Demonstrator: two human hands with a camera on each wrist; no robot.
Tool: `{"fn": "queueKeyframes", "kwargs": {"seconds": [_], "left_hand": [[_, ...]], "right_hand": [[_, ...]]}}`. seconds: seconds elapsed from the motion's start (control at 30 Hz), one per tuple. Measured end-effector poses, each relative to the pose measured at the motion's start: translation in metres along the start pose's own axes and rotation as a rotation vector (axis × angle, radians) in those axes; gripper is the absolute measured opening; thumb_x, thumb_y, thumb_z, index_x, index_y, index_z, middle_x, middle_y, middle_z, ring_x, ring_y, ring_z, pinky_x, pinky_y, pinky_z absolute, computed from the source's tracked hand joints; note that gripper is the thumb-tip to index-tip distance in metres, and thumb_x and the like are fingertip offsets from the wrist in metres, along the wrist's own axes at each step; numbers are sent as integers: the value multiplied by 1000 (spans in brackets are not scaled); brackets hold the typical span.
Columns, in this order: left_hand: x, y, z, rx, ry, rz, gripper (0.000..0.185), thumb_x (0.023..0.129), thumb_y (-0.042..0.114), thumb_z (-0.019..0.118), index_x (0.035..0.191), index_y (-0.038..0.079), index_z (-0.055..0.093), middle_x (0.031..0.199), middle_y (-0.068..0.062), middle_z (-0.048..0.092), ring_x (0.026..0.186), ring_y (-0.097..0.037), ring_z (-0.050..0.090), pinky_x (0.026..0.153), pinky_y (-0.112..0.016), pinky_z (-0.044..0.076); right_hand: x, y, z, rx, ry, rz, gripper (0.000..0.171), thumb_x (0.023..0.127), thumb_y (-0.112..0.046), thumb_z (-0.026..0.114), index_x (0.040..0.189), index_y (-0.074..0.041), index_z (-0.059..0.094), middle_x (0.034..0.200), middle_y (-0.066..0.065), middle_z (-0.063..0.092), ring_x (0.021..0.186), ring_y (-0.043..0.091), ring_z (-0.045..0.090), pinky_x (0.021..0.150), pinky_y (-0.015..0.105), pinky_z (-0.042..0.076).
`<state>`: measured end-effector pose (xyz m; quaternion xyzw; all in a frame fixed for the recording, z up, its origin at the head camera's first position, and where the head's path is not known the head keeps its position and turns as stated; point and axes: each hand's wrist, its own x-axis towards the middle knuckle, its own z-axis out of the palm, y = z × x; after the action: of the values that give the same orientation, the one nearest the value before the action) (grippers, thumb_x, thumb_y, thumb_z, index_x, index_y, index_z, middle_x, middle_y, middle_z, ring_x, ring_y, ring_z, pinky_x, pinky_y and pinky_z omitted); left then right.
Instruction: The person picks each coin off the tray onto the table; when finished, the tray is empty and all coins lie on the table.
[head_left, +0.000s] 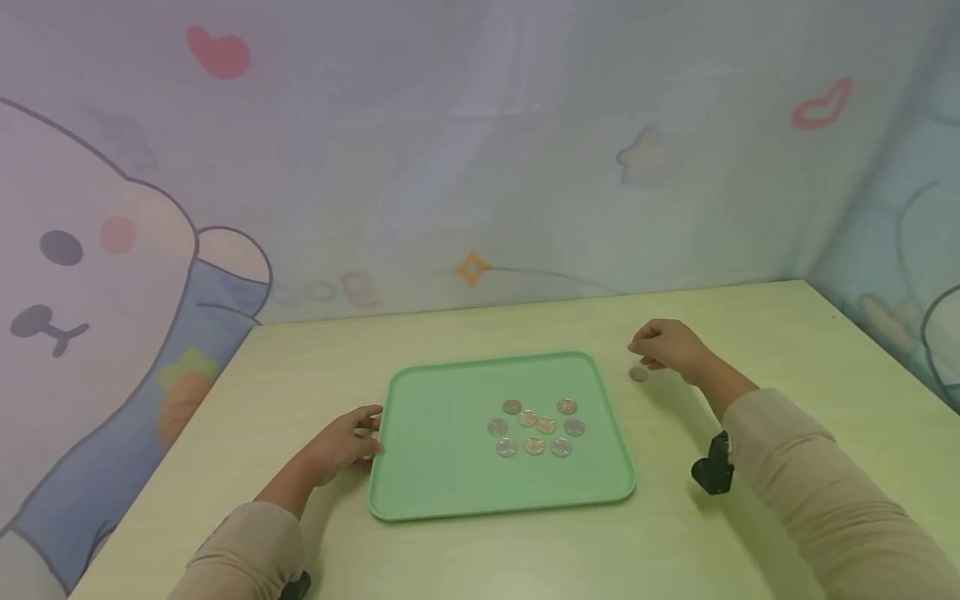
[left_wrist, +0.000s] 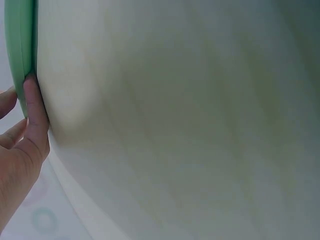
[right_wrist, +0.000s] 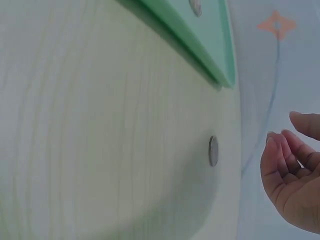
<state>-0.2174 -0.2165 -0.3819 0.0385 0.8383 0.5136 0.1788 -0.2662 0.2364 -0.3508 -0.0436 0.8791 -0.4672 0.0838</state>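
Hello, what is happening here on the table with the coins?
A person sits at a pale table with a green tray in front. The left hand touches the tray's left edge. Nine coins lie grouped on the tray. The right hand, fingers loosely curled and holding nothing, hovers just above a single coin that lies flat on the table, to the right of the tray.

Pale wooden table (head_left: 480,558) — cartoon-printed backdrop (head_left: 465,150) walls it in.
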Motion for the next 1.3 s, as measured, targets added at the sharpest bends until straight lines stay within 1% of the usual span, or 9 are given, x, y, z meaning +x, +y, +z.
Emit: {"fn": "queueKeyframes", "kwargs": {"seconds": [0.2, 0.4, 0.5, 0.53, 0.63, 0.73, 0.93, 1.17, 1.3], "left_hand": [[-1, -1, 0, -2, -1, -2, 57, 80, -7, 49, 131, -6, 23, 123, -27, 32, 101, -33, 45, 71, -37, 49], [-1, -2, 0, -3, 1, -1, 57, 81, -7, 49, 132, -6, 23, 123, -27, 32, 101, -32, 45, 71, -37, 49], [-2, -3, 1, -1, 2, -1, 57, 81, -7, 49, 132, -6, 22, 122, -27, 32, 100, -32, 46, 71, -37, 49], [-2, -3, 0, -2, 2, -1, 57, 81, -6, 49, 132, -6, 23, 123, -27, 32, 99, -31, 46, 71, -37, 49], [-2, -4, 0, 2, 4, 5, 57, 81, -6, 49, 132, -6, 23, 123, -27, 32, 98, -31, 47, 70, -37, 49], [-2, -4, 0, 5, 3, 10, 57, 81, -6, 49, 132, -5, 24, 123, -27, 32, 98, -30, 47, 70, -37, 49], [-2, -4, 0, 5, 1, 11, 57, 81, -6, 49, 132, -5, 23, 123, -27, 32, 97, -30, 47, 70, -37, 49], [-4, -4, -1, -10, 8, 3, 57, 81, -6, 50, 132, -4, 25, 123, -26, 32, 99, -31, 46, 71, -37, 49], [-5, -3, 0, -6, 2, 12, 57, 81, -6, 49, 132, -5, 24, 123, -27, 31, 103, -34, 43, 72, -37, 49]], "right_hand": [[-3, -12, 10, 77, -56, -32, 32, 87, -19, 51, 104, 7, 47, 104, 22, 48, 87, 29, 51, 78, 38, 45], [-6, -17, 24, 122, -128, -120, 34, 83, -26, 57, 95, 4, 51, 92, 17, 52, 79, 26, 53, 71, 35, 47], [-5, -19, 31, 136, -151, -116, 30, 83, -22, 56, 96, 5, 52, 91, 18, 52, 79, 25, 53, 71, 35, 48], [-4, -19, 34, 132, -153, -99, 30, 83, -20, 55, 97, 6, 51, 92, 18, 52, 80, 26, 53, 73, 36, 47], [-2, -19, 41, 127, -168, -77, 25, 84, -15, 54, 97, 6, 52, 89, 16, 53, 79, 24, 54, 72, 35, 48], [-2, -19, 46, 119, -194, -60, 23, 84, -13, 54, 96, 6, 53, 85, 11, 53, 77, 22, 54, 71, 34, 48], [1, -18, 58, 119, -228, -27, 22, 81, -9, 55, 95, 7, 53, 82, 10, 53, 73, 20, 54, 67, 33, 49], [4, -21, 68, 77, -267, -48, 27, 77, -3, 53, 99, 11, 52, 86, 12, 55, 74, 19, 54, 67, 32, 48], [5, -21, 71, 39, -275, -62, 27, 76, -4, 56, 99, 10, 53, 88, 11, 55, 75, 19, 54, 67, 31, 49]]}}
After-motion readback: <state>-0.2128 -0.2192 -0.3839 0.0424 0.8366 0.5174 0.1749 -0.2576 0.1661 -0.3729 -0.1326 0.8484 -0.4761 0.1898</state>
